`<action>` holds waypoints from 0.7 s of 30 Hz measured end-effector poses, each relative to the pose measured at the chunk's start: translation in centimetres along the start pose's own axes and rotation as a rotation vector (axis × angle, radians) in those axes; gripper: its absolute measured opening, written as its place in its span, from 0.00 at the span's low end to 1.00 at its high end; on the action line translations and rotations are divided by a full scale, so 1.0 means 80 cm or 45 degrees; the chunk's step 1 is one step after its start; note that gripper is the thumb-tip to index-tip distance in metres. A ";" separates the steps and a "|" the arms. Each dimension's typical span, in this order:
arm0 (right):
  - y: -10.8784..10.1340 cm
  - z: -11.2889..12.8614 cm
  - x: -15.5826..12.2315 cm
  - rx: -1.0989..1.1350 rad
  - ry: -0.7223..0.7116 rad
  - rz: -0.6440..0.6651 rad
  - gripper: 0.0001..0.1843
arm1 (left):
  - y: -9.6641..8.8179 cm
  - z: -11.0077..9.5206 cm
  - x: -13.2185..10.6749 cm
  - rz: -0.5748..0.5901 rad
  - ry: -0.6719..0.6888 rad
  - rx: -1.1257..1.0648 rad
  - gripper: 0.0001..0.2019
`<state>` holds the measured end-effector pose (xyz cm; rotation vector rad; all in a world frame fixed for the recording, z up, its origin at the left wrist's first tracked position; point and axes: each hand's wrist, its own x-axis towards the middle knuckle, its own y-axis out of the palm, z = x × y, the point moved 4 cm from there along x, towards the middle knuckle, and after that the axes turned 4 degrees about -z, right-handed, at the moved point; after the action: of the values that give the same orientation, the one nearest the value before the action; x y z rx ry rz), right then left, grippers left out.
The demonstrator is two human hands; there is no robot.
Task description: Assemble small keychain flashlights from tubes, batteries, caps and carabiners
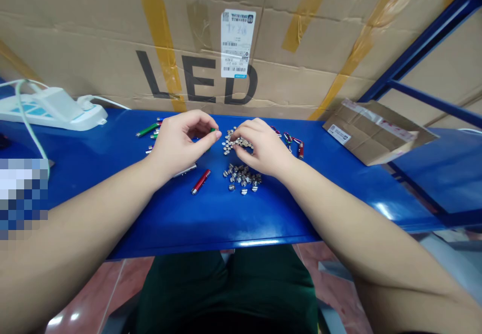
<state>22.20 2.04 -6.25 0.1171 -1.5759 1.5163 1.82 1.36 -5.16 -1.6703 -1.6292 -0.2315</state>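
My left hand (178, 138) is closed round a small green penlight tube (213, 130), of which only the end shows between thumb and fingers. With fingers bent in a pinch, my right hand (258, 143) reaches into a pile of silver button cells (227, 148); whatever its fingertips hold is too small to make out. Just nearer to me lies a heap of shiny metal end caps (243, 176). A red penlight tube (201, 182) rests left of the caps, and a silver tube (186, 170) lies partly hidden below my left hand.
Green and other coloured tubes (148, 129) lie behind my left hand. Red penlights with clips (300, 149) are beyond my right hand. A white power strip (52, 110) stands left, a small carton (371, 130) right, and a large cardboard box (293, 80) backs the blue table (263, 218).
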 end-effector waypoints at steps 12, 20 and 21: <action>0.029 0.045 -0.004 0.131 -0.290 0.403 0.15 | 0.001 0.000 0.001 0.009 -0.006 0.014 0.10; -0.029 -0.008 -0.007 -0.014 -0.016 0.273 0.09 | -0.004 0.003 0.001 0.020 -0.041 0.022 0.11; -0.038 -0.020 -0.010 -0.076 0.062 0.290 0.08 | -0.005 0.003 0.001 0.022 -0.043 0.031 0.11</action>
<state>25.45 2.24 -4.79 -0.1370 -1.6369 1.6308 1.38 1.53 -5.12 -1.6773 -1.6359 -0.1747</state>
